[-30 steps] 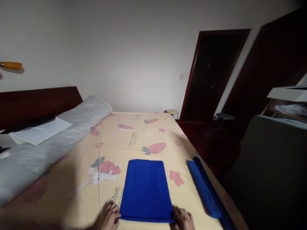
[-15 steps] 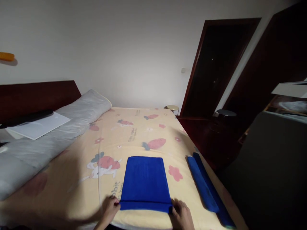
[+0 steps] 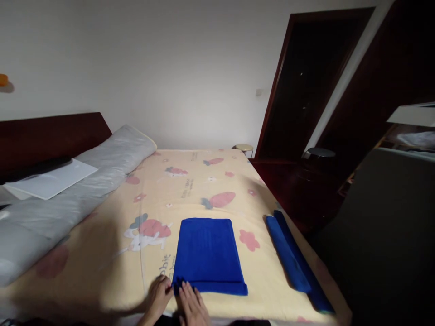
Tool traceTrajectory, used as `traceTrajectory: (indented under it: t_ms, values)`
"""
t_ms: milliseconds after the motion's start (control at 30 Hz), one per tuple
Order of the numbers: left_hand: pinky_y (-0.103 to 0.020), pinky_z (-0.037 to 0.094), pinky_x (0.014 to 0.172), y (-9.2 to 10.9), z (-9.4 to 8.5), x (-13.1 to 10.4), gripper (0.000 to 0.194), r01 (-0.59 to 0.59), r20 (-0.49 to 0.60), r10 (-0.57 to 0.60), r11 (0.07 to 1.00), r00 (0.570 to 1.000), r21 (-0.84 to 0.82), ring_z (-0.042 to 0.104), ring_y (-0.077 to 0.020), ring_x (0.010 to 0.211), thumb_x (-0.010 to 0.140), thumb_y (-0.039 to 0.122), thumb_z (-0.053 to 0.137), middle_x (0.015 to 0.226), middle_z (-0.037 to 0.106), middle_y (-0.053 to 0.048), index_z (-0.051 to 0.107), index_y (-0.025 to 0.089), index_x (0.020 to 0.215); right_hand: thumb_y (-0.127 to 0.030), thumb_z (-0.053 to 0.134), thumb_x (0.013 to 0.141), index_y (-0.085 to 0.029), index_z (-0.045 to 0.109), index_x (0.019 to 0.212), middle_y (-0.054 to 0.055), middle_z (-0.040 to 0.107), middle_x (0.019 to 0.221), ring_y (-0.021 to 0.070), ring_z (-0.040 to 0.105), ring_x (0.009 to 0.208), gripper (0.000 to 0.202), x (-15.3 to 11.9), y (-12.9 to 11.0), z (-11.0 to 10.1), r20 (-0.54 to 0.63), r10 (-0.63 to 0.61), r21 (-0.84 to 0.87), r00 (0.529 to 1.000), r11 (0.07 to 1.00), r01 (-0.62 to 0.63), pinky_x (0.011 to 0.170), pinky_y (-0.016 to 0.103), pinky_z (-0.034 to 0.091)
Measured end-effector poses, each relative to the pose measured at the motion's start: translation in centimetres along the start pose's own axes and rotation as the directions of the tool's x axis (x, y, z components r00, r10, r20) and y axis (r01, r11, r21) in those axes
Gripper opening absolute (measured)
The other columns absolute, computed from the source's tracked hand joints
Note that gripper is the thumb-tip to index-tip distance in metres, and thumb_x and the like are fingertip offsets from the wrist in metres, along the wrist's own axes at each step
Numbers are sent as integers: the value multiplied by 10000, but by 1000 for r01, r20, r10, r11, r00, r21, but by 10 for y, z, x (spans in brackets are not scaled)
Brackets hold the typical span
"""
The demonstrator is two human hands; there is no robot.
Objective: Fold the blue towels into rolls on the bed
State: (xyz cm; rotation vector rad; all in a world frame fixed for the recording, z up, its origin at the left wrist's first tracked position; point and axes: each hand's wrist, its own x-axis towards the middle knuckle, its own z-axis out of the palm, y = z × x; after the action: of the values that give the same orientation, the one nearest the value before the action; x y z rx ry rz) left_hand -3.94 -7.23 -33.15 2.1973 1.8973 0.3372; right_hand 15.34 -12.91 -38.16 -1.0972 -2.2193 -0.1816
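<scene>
A blue cloth (image 3: 208,249) lies flat on the bed, its near edge folded over into a narrow strip. At the strip's left end, my left hand (image 3: 159,296) has its fingers pinched on the cloth's corner. My right hand (image 3: 193,304) rests beside it, fingers stretched out flat on the left part of the folded strip. To the right lie two long narrow blue cloth rolls (image 3: 287,253), side by side near the bed's edge.
The bed (image 3: 217,179) has a patterned yellow sheet. A grey folded quilt (image 3: 102,170) runs along the left, with a white board (image 3: 52,179) on it. Two stools, one pale (image 3: 244,147) and one dark (image 3: 321,152), stand beyond. A dark covered shape (image 3: 384,226) borders the right side.
My right hand has left the strip's right corner and moved left, next to my left hand, its fingers now flat on the fold. My left hand stays at the left corner.
</scene>
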Motion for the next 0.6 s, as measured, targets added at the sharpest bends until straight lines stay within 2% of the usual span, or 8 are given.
traceTrajectory:
  t_ms: [100, 167, 233, 300, 433, 533, 600]
  values:
    - [-260, 416, 736, -2, 0, -1, 153, -16, -2, 16, 1000, 1000, -12, 604, -177, 772, 809, 129, 538, 745, 621, -14, 576, 204, 682, -322, 531, 909, -141, 78, 1605, 80, 455, 1500, 240, 524, 1330, 850, 12, -8, 15, -11, 9, 4, 1000, 1000, -9, 1037, 356, 491]
    - [-271, 420, 770, 0, -2, -4, 167, -21, -16, 21, 1000, 1000, 6, 612, -182, 802, 828, 125, 518, 766, 630, -18, 589, 205, 700, -302, 523, 928, -157, 68, 1605, 64, 471, 1488, 226, 540, 1315, 828, 5, 8, 5, -19, 30, -18, 999, 999, -30, 1051, 348, 481]
    - [-297, 414, 829, 4, -3, -6, 180, -2, -29, 3, 999, 1000, 39, 620, -188, 845, 838, 115, 500, 798, 643, -18, 611, 206, 730, -289, 510, 949, -178, 86, 1605, 53, 459, 1499, 220, 530, 1325, 789, -13, 35, -20, 7, 44, -45, 999, 998, -43, 1078, 348, 462]
    - [-334, 397, 886, 10, -5, -9, 186, 31, -31, -29, 997, 999, 73, 624, -197, 890, 836, 105, 496, 832, 656, -15, 635, 210, 769, -305, 503, 970, -204, 95, 1606, 50, 431, 1523, 228, 507, 1347, 763, -36, 68, -55, 65, 73, -75, 995, 995, -68, 1097, 362, 453]
    - [-382, 380, 937, 18, -3, -10, 205, 75, -52, -70, 990, 996, 117, 615, -229, 1006, 803, 95, 514, 929, 685, -38, 680, 213, 832, -309, 487, 980, -280, 22, 1608, 31, 435, 1512, 229, 525, 1327, 782, -76, 122, -122, 167, 140, -152, 976, 982, -115, 1033, 366, 521]
    - [-409, 404, 957, 15, 7, -8, 344, 61, -161, -32, 982, 986, 179, 594, -264, 1118, 779, 73, 520, 1094, 683, -72, 706, 212, 1033, -261, 457, 973, -321, -42, 1599, 11, 444, 1495, 227, 527, 1314, 803, -93, 142, -146, 215, 167, -170, 962, 977, -132, 992, 382, 555]
    - [-422, 424, 983, 12, 16, -9, 437, -33, -217, 85, 972, 972, 233, 591, -268, 1158, 799, 52, 495, 1174, 670, -75, 683, 224, 1154, -270, 454, 972, -345, -50, 1594, 0, 451, 1490, 243, 526, 1309, 803, -100, 146, -146, 219, 191, -173, 957, 973, -155, 979, 404, 564]
